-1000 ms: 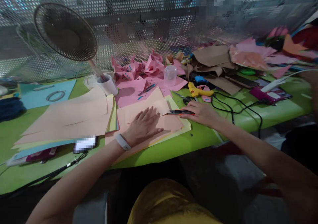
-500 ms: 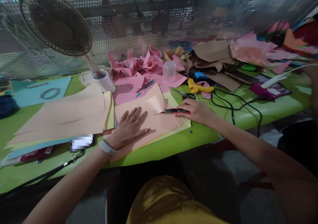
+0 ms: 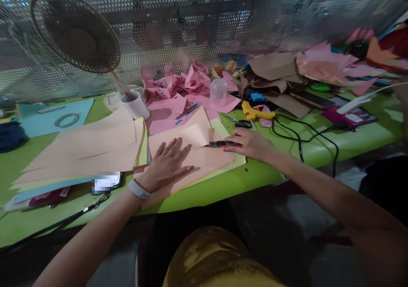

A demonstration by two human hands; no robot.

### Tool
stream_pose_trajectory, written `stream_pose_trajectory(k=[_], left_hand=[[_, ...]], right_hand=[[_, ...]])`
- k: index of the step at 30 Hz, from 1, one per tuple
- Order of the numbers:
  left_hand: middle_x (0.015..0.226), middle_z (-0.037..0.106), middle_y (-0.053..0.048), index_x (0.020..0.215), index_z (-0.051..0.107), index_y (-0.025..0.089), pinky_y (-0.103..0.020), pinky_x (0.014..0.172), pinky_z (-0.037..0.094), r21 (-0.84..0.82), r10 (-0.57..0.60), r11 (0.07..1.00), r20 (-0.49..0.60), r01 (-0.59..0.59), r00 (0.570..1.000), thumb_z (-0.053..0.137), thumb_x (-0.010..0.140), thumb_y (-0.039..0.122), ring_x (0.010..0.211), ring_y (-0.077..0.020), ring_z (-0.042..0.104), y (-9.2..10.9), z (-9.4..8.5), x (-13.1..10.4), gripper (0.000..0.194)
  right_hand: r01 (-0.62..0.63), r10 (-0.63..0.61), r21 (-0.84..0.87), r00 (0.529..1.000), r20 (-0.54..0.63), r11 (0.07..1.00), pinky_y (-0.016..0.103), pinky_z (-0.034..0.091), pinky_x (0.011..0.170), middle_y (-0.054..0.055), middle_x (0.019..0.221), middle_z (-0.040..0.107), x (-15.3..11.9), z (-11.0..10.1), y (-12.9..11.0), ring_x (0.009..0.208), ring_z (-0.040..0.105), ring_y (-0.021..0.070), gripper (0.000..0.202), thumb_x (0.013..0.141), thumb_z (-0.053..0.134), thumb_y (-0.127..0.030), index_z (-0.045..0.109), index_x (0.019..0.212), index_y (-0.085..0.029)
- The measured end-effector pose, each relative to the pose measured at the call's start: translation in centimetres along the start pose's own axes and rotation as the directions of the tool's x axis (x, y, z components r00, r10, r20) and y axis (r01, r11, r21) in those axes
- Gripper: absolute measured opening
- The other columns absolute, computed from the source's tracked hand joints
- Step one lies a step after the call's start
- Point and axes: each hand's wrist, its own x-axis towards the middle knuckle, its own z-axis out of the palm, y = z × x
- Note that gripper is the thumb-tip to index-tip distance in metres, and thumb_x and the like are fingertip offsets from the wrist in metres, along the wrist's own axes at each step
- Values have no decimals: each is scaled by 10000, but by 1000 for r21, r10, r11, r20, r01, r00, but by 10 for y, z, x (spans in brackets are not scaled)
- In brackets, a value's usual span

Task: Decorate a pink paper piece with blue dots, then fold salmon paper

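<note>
My left hand lies flat with its fingers spread, pressing down on a peach sheet of paper. My right hand is closed around a black and orange-red utility knife. The knife lies low along a slit in the peach paper, its tip inside the opening. Above the slit, a flap of the sheet is lifted and curled. Pale yellow paper shows underneath the peach stack. How much blade is out cannot be made out.
To the left lies another stack of peach sheets. Scissors and a yellow glue gun with a black cord lie beyond my right hand. A white cup, a fan and pink paper pieces stand farther back.
The utility knife has shifted slightly left along the slit with my right hand. My left hand stays flat on the paper. The whole view has moved a little.
</note>
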Motion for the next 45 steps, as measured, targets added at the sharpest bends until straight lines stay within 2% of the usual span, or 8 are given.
stream_pose_trajectory(k=[6,13,18,24,28,35,39,45], left_hand=[[1658,176,-102,1577,204,300,-532,1215,131,-11,10,1000,-21,-10,1000,299,941,705,1524,-309,151,-1,2,0,760],[1654,194,-93,1583,167,315,-545,1210,147,-18,10,1000,-20,-10,1000,296,949,693,1523,-310,158,0,0,0,750],[1655,194,-89,1584,164,315,-542,1208,150,-15,7,1000,-21,-8,1000,287,947,697,1522,-308,163,1,1,0,753],[1650,204,-104,1590,136,267,-529,1208,153,-18,4,1000,-22,-4,1000,282,940,710,1523,-296,161,1,1,0,800],[1650,201,-105,1582,176,256,-525,1212,145,-16,-13,1000,-10,13,1000,267,930,729,1526,-287,149,2,0,0,811],[1649,203,-114,1584,155,213,-530,1214,139,-16,-19,1000,7,19,1000,237,931,732,1528,-288,140,3,-2,0,838],[1649,204,-110,1580,169,233,-533,1216,136,-21,-20,1000,-12,20,1000,255,925,740,1526,-286,151,2,0,1,833],[1648,217,-101,1589,119,261,-527,1216,141,-39,-6,999,-47,4,999,277,935,720,1522,-293,168,2,2,0,815]], right_hand=[[-11,11,-5,1000,2,1000,329,474,699,101,951,674,2,0,-1,869,627,228,378,938,565,-506,735,1123,-223],[8,-8,2,1000,-4,1000,303,466,699,92,928,663,3,3,-5,848,626,201,393,944,564,-495,731,1129,-192],[-30,30,-25,1000,-4,999,299,460,684,97,953,665,6,3,-10,872,631,216,381,934,580,-494,736,1110,-194],[-23,23,8,998,56,1000,313,452,666,102,957,658,12,0,-18,857,633,232,359,942,573,-464,740,1094,-185],[-35,35,-2,999,41,999,320,467,690,97,967,666,12,1,-16,857,633,225,362,937,571,-492,734,1100,-213],[-5,5,4,999,43,1000,299,465,688,100,963,672,17,4,-19,853,643,212,376,936,575,-489,737,1099,-191],[-24,24,21,999,36,999,320,479,690,96,979,676,13,2,-18,863,652,226,362,933,579,-487,736,1113,-215],[-51,48,53,997,59,997,338,482,687,97,972,667,22,2,-28,873,657,249,337,935,579,-465,736,1107,-221]])
